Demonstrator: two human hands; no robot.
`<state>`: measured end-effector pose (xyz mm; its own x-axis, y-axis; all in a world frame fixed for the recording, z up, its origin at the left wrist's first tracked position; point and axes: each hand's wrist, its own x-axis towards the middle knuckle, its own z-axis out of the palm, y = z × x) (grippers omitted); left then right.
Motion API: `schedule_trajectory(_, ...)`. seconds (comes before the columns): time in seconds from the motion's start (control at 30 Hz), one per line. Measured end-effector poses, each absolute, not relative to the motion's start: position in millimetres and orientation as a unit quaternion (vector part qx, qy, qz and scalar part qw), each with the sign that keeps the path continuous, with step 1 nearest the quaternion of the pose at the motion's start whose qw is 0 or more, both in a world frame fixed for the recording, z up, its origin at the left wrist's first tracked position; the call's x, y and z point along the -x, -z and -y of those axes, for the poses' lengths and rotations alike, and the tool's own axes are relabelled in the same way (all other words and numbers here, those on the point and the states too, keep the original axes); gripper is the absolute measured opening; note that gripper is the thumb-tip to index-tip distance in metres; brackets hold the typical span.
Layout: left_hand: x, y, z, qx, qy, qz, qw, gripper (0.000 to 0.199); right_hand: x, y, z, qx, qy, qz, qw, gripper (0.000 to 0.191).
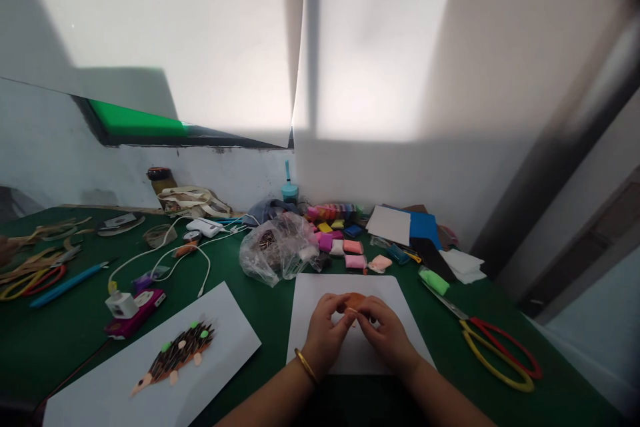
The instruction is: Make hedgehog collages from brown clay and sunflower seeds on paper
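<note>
My left hand (323, 332), with a gold bangle at the wrist, and my right hand (389, 335) meet over a white sheet (307, 290). Their fingertips are pinched together around a small piece of pale peach modelling clay (352, 311), mostly hidden by the fingers. Just behind the fingers, an orange-brown clay shape (356, 299) lies on the sheet, partly covered by my hands. To the left, another white card (227, 310) bears a hedgehog figure (176, 355) with dark spines, green and peach dots and peach feet.
Packets of coloured clay (355, 261) and a clear plastic bag (267, 257) stand behind the sheet. Large scissors (467, 320) with a green clay packet (434, 280) are at right. A purple power strip (136, 315), white cables and a blue pen (70, 285) are at left.
</note>
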<state>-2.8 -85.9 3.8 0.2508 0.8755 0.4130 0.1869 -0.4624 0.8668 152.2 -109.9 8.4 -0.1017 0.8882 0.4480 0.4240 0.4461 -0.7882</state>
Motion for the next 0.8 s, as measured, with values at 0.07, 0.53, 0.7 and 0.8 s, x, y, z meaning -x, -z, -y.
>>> schedule_trajectory(0.07,2,-2,85,-0.707,-0.478,-0.373,0.365,0.017,-152,-9,110,0.463,-0.246,0.707,0.475,0.016)
schedule_trajectory(0.53,3,-14,79,-0.600,-0.444,-0.405,0.527,0.032,-161,-15,112,0.490,-0.221,0.678,0.501,0.018)
schedule_trajectory(0.7,3,-20,83,-0.535,-0.409,-0.419,0.609,0.051,-164,-21,117,0.492,-0.228,0.686,0.486,0.018)
schedule_trajectory(0.8,2,-27,86,-0.493,-0.385,-0.403,0.668,0.059,-168,-22,118,0.481,-0.186,0.718,0.467,0.018)
